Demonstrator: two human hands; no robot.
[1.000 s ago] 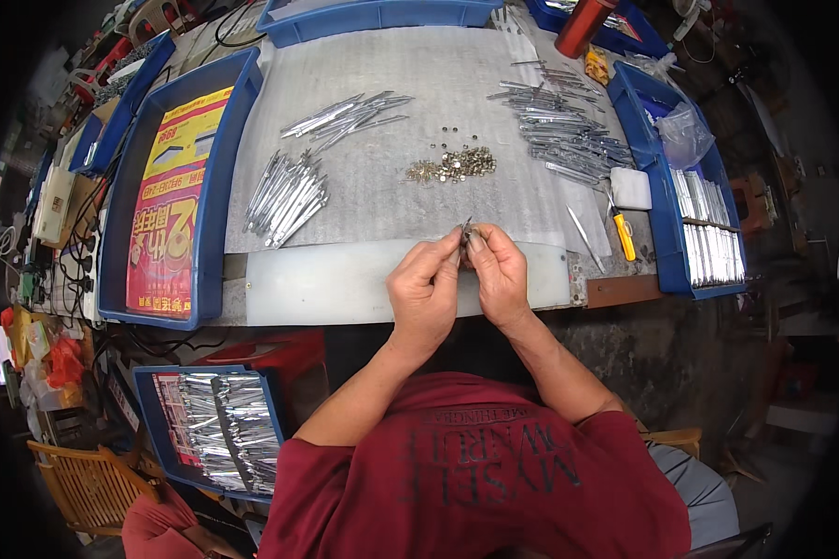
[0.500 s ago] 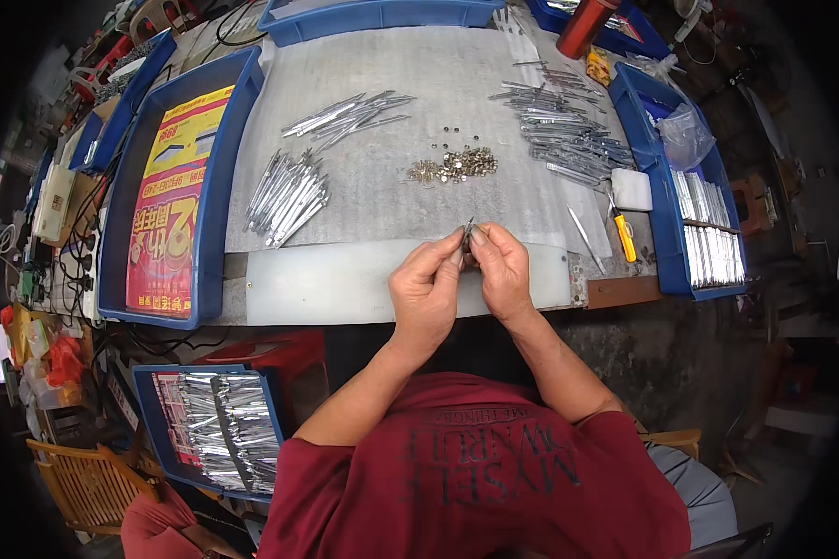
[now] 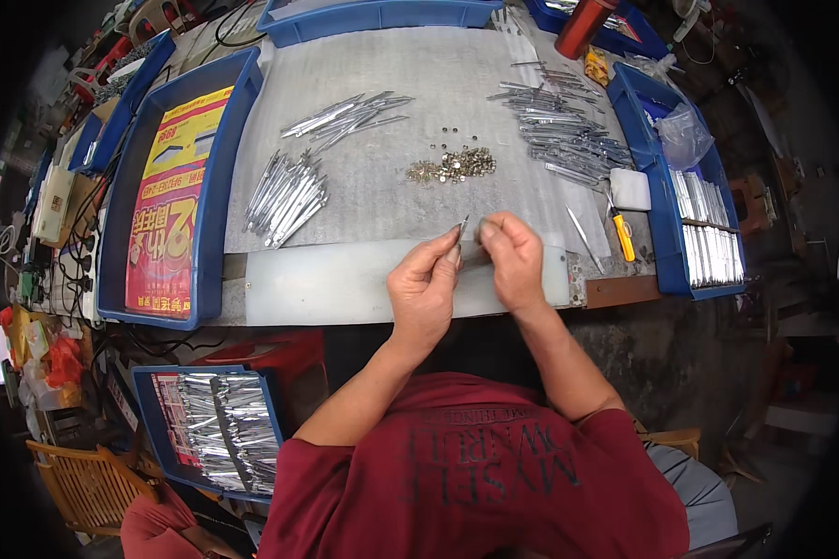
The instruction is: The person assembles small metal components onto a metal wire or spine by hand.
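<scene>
My left hand (image 3: 426, 287) is closed in a pinch over the pale board (image 3: 317, 284) at the table's front edge. From its fingertips sticks up the end of a slim metal piece (image 3: 464, 224); the rest is hidden in the fingers. Just to the right, my right hand (image 3: 514, 261) is apart from it, with fingers curled and pressed together; whether anything small is in them is hidden. Beyond the hands lies a heap of small round gold and silver metal parts (image 3: 466, 165). Slim silver metal pieces lie in piles at left (image 3: 289, 197), far left-centre (image 3: 347, 118) and right (image 3: 569, 130).
A yellow cutter knife (image 3: 622, 235), a white block (image 3: 630, 189) and a single pointed strip (image 3: 586, 240) lie at right. Blue trays stand at left (image 3: 213, 200), right (image 3: 664, 219) and far side (image 3: 373, 19). Another tray of strips (image 3: 228, 433) sits low at left, near a person's arm.
My right hand has drawn away to the right from the left hand and the metal piece. My left hand stays almost in place, still pinching the piece.
</scene>
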